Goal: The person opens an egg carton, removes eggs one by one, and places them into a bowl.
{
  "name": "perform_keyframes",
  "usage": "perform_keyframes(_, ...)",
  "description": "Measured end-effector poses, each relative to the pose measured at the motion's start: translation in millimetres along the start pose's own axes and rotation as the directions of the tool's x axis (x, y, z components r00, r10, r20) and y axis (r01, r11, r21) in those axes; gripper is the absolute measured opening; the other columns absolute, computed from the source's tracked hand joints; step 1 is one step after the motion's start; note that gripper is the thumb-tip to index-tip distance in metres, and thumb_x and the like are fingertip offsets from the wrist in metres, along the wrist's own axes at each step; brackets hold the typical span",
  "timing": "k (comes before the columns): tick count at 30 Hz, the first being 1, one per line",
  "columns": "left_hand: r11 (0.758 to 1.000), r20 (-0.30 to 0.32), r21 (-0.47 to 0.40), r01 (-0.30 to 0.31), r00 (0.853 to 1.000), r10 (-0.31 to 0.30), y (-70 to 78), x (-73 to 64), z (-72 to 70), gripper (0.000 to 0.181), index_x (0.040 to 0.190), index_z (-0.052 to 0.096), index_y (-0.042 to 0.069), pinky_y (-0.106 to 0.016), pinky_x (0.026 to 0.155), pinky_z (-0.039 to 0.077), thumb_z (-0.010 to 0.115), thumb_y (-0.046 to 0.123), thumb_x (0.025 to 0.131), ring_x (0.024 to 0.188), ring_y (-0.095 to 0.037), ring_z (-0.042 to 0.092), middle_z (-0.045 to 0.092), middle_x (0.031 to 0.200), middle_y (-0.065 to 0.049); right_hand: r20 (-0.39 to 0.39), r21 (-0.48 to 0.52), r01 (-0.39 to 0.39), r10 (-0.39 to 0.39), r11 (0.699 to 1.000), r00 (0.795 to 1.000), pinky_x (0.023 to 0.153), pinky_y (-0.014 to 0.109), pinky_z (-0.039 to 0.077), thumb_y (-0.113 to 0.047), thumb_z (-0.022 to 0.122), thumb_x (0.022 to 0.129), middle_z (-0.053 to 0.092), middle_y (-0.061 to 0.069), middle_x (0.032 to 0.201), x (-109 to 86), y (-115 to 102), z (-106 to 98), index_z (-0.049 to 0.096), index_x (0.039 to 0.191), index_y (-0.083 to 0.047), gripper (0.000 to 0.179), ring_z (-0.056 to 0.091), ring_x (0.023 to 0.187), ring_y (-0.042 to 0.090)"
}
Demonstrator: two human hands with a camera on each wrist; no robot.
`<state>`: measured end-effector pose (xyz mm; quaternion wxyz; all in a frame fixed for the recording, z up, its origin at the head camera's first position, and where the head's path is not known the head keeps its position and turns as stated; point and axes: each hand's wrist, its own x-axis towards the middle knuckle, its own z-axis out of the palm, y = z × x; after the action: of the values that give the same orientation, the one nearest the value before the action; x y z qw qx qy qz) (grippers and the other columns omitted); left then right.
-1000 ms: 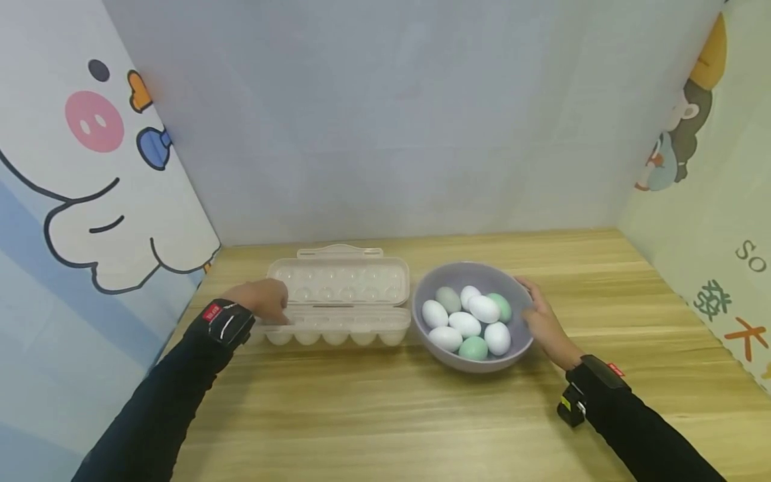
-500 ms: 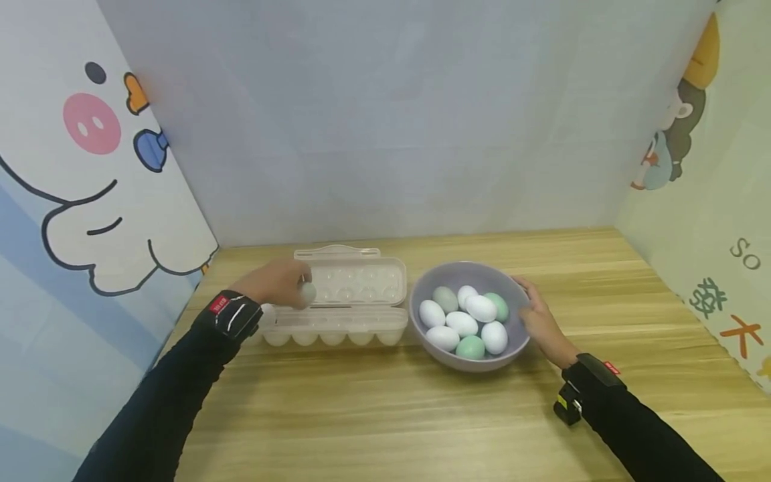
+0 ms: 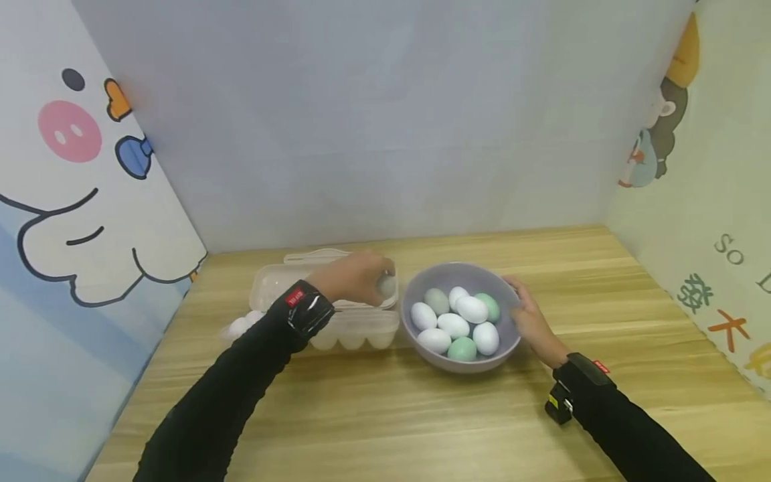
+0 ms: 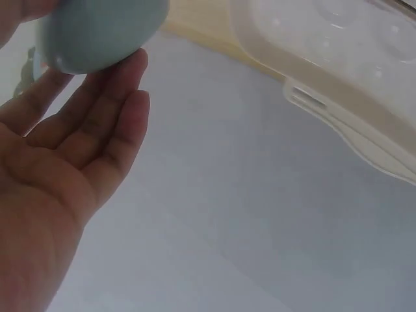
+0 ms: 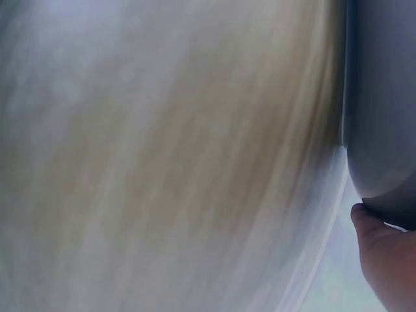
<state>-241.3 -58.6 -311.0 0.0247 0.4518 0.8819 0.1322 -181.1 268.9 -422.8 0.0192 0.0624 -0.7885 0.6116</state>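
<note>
My left hand (image 3: 352,276) holds a pale grey-green egg (image 3: 387,286) over the right part of the clear plastic egg carton (image 3: 355,323). In the left wrist view the egg (image 4: 104,32) sits at the fingertips. The carton lies open, its lid (image 3: 271,282) folded back towards the wall. White eggs (image 3: 242,325) show at its left end, partly behind my left forearm. To the carton's right stands a grey-purple bowl (image 3: 458,272) with several white, green and grey eggs. My right hand (image 3: 535,327) grips the bowl's right rim, thumb inside.
The wooden table (image 3: 337,415) runs back to a pale grey wall (image 3: 385,134). A panel with cartoon prints (image 3: 69,130) stands on the left, another printed panel (image 3: 723,201) on the right.
My left hand has lifted the grey-green egg from the carton's left end and moved it rightwards towards the bowl. My right hand stays on the rim; the head view has shifted slightly.
</note>
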Motion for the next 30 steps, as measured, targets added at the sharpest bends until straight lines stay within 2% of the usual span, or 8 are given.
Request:
perform_keyframes(5,1.000,0.061,-0.015,0.006,0.998,-0.005,25.7,33.6,13.9,0.031,0.092,0.054,0.010,-0.025,0.061,0.043,0.071,0.015,0.067,0.071,-0.014,0.050,0.054,0.080,0.002,-0.005,0.009,0.002,-0.002,1.000,1.000,0.099,0.057,0.025,0.011,0.027,0.076,0.014,0.020,0.145,0.3,2,5,0.015,0.140,-0.008,0.067,0.018,0.127,0.042)
perform_keyframes(11,1.000,0.113,0.005,0.008,0.994,-0.009,41.0,59.2,37.0,0.016,0.077,0.055,0.012,-0.023,0.053,0.040,0.067,0.013,0.066,0.063,-0.014,0.048,0.052,0.070,0.001,-0.009,0.008,-0.005,0.005,1.000,1.000,0.098,0.058,0.026,0.011,0.027,0.077,0.015,0.020,0.144,-0.2,4,12,0.017,0.139,-0.009,0.066,0.019,0.127,0.042)
perform_keyframes(17,0.996,0.172,0.054,0.068,0.982,-0.076,46.5,73.7,52.8,0.011,0.074,0.054,0.010,-0.024,0.054,0.041,0.064,0.014,0.070,0.064,-0.016,0.048,0.050,0.072,-0.001,-0.012,0.004,-0.016,0.016,1.000,1.000,0.099,0.058,0.025,0.010,0.027,0.078,0.015,0.019,0.145,0.6,6,12,0.018,0.139,-0.011,0.065,0.019,0.128,0.042)
perform_keyframes(23,0.990,0.163,0.083,0.117,0.978,-0.129,47.9,87.1,58.9,0.007,0.079,0.055,0.010,-0.027,0.062,0.043,0.059,0.014,0.074,0.069,-0.017,0.050,0.053,0.075,-0.002,-0.026,-0.008,-0.005,0.004,1.000,1.000,0.099,0.058,0.024,0.010,0.028,0.079,0.016,0.018,0.145,1.7,4,6,0.018,0.139,-0.011,0.065,0.019,0.128,0.041)
perform_keyframes(30,0.982,0.135,0.166,0.089,0.985,-0.112,48.1,95.5,67.8,0.015,0.082,0.057,0.009,-0.030,0.068,0.045,0.058,0.023,0.082,0.070,-0.016,0.051,0.053,0.073,0.000,-0.035,-0.013,0.006,-0.007,1.000,0.999,0.100,0.058,0.022,0.010,0.028,0.078,0.017,0.017,0.144,3.7,7,1,0.019,0.139,-0.010,0.065,0.019,0.128,0.040)
